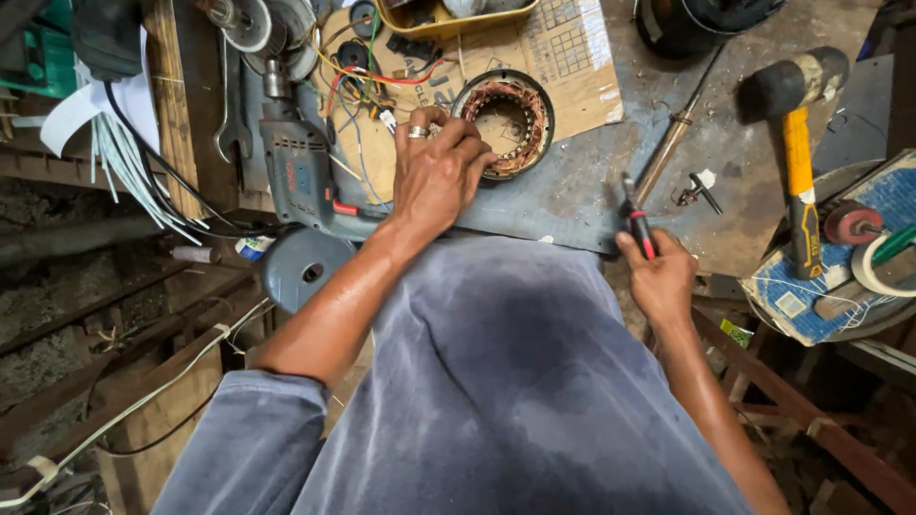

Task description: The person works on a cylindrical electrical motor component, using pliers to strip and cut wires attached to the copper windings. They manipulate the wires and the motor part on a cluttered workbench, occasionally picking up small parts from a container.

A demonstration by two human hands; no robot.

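Observation:
A round motor stator (506, 122) with copper windings lies on a sheet of cardboard (563, 67) on the workbench. My left hand (437, 172), a ring on one finger, rests fingers-down at the stator's left rim, touching it and the coloured wires (358, 81) beside it. My right hand (660, 277) sits at the bench's near edge, closed around a small red-and-black tool (637, 219) that points away from me. My grey-shirted body fills the lower middle of the view.
A blue-grey electric drill (301, 167) lies left of my left hand. A yellow-handled rubber mallet (797, 143), a long metal rod (677, 129), a yellow tray (448, 19) and a round blue-covered stand (840, 257) with tape rolls surround the bench. Wooden beams run below.

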